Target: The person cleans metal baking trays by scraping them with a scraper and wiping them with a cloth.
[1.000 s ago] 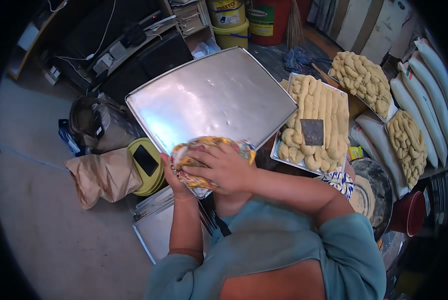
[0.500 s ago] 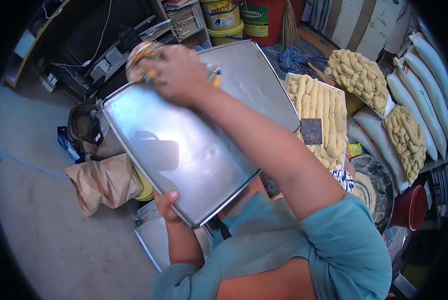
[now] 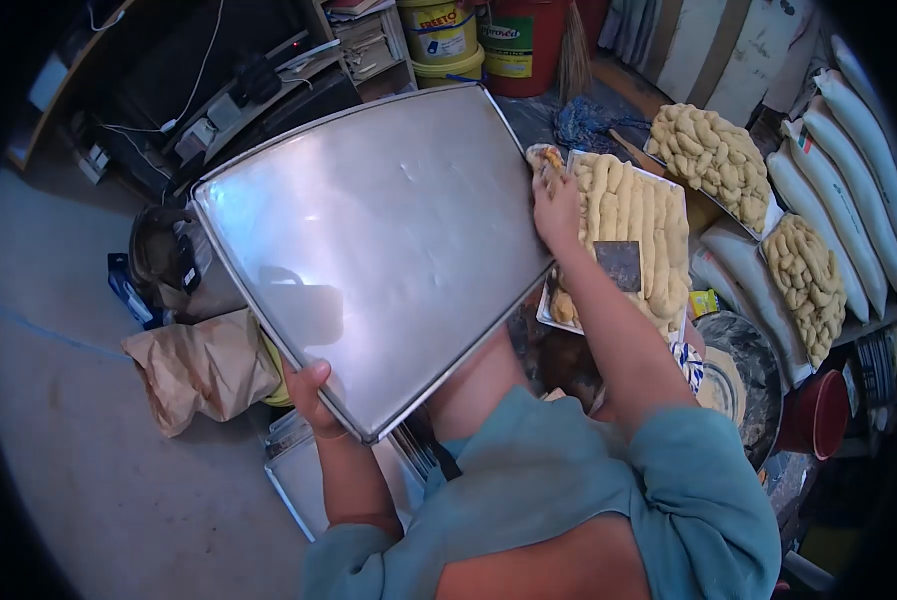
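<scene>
A large shiny metal baking tray [image 3: 399,230] is tilted up in front of me. My left hand [image 3: 311,398] grips its lower left edge, the thumb lying over the rim. At the tray's right edge is my right hand [image 3: 559,208], closed around a crumpled multicoloured cloth [image 3: 546,158]. Just behind that hand, strips of dough [image 3: 624,200] lie side by side on another tray, with a dark flat scraper [image 3: 619,266] resting on them.
Braided dough fills two trays at the right, one at the back [image 3: 714,150] and one nearer [image 3: 807,270], beside stacked white sacks [image 3: 839,160]. A brown paper bag [image 3: 204,370] stands at the left. More metal trays [image 3: 309,480] lie below. Buckets [image 3: 439,35] line the back.
My right hand has swept with the cloth from the tray's far left edge across to its right edge. The left hand keeps its hold, and the tray has shifted slightly.
</scene>
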### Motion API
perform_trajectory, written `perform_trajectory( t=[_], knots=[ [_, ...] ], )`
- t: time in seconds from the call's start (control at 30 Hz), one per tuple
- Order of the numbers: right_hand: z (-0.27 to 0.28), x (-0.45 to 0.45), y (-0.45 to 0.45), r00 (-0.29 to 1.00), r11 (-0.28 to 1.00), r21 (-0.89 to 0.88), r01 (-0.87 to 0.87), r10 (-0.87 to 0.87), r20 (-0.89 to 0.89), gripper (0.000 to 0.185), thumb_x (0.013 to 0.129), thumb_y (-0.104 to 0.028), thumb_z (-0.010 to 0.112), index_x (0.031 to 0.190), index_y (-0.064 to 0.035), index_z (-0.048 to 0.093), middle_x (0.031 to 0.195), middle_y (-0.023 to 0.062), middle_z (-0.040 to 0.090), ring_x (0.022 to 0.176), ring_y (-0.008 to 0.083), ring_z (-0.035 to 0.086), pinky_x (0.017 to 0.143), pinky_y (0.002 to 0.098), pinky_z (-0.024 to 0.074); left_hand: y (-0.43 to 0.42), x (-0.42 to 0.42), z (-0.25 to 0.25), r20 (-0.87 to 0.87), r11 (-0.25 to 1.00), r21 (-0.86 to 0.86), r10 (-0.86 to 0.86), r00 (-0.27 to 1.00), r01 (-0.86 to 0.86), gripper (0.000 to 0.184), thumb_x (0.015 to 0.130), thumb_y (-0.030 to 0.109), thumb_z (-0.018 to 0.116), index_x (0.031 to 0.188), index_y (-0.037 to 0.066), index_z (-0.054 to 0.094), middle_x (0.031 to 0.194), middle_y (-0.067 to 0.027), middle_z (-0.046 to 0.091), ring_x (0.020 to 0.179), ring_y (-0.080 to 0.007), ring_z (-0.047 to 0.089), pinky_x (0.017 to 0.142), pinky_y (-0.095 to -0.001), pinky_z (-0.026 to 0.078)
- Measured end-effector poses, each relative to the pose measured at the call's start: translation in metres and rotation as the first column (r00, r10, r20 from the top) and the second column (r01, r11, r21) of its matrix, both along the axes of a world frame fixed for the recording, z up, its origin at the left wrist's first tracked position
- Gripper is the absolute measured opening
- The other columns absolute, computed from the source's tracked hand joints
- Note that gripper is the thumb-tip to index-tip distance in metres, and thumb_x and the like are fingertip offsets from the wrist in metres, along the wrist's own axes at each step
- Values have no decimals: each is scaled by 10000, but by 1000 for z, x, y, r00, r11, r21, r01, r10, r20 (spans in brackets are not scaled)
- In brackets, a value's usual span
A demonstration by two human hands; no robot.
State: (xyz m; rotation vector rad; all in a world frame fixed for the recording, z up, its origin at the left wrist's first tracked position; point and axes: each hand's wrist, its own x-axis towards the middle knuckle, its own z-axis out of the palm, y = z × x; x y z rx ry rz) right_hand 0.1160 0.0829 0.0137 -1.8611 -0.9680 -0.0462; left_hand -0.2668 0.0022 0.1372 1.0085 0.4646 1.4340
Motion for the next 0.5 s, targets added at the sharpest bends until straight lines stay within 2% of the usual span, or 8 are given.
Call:
perform_trajectory(
  t=[0.03, 0.13, 0.2, 0.23, 0.27, 0.33, 0.4, 0.5],
  knots=[
    [0, -18, -19, 995, 1000, 17, -13, 11, 100, 446, 924, -402, 515, 1253, -110, 587, 1198, 240, 510, 1111, 392, 497, 972, 441, 386, 5, 4, 0, -13, 1000, 25, 5, 1000, -5, 572, 742, 177, 581, 1249, -52, 446, 1086, -188, 562, 950, -272, 603, 795, -380, 526],
    [-19, -54, -45, 982, 984, -13, -176, 176, 71, 452, 923, -400, 539, 1289, -134, 563, 1232, 237, 473, 1119, 386, 485, 984, 430, 378, 22, 22, 0, -45, 997, 64, 41, 998, -38, 558, 742, 157, 585, 1250, -33, 456, 1090, -162, 562, 982, -252, 585, 839, -360, 497],
    [-3, -75, -54, 910, 926, 48, -374, 376, -175, 471, 928, -395, 545, 1290, -93, 551, 1245, 242, 449, 1144, 359, 483, 999, 415, 369, 33, 36, 1, -143, 994, 87, 82, 986, -70, 556, 743, 132, 586, 1263, -17, 458, 1114, -130, 560, 1012, -229, 569, 897, -342, 458],
    [-3, -82, -39, 827, 894, 184, -408, 447, -342, 500, 942, -453, 515, 1222, -44, 582, 1202, 205, 504, 1130, 324, 515, 970, 418, 402, 38, 47, 4, -168, 987, 150, 79, 983, -53, 538, 752, 101, 583, 1262, -17, 461, 1128, -126, 561, 1018, -226, 567, 905, -336, 452],
    [-1, -79, -29, 652, 878, 303, -372, 479, -587, 518, 945, -472, 503, 1217, -37, 575, 1192, 190, 521, 1121, 315, 526, 965, 420, 413, 42, 57, 6, -193, 977, 211, 77, 978, -35, 522, 760, 70, 579, 1262, -18, 463, 1143, -123, 563, 1025, -223, 565, 913, -331, 446],
    [81, -80, -30, 115, 853, 481, -203, 509, -853, 558, 949, -511, 479, 1205, -22, 562, 1173, 159, 556, 1104, 296, 549, 955, 424, 434, 49, 72, 10, -346, 940, 334, 53, 937, 70, 529, 804, 55, 573, 1306, -34, 434, 1199, -131, 561, 1092, -220, 553, 960, -341, 423],
    [139, -63, -30, -52, 658, 746, -102, 745, -665, 605, 944, -547, 456, 1252, -29, 516, 1173, 126, 593, 1067, 270, 573, 964, 431, 443, 56, 83, 16, -547, 857, 460, 71, 834, 230, 539, 824, 31, 558, 1341, -31, 417, 1251, -137, 556, 1161, -223, 535, 1000, -349, 405],
    [184, -27, -40, -28, 440, 895, -73, 896, -443, 698, 937, -618, 372, 1300, -33, 483, 1236, 156, 566, 1109, 283, 563, 957, 452, 454, 65, 102, 27, -758, 592, 615, 262, 597, 521, 563, 803, -3, 552, 1354, 36, 443, 1307, -130, 544, 1236, -243, 509, 1039, -375, 388]
  ],
)
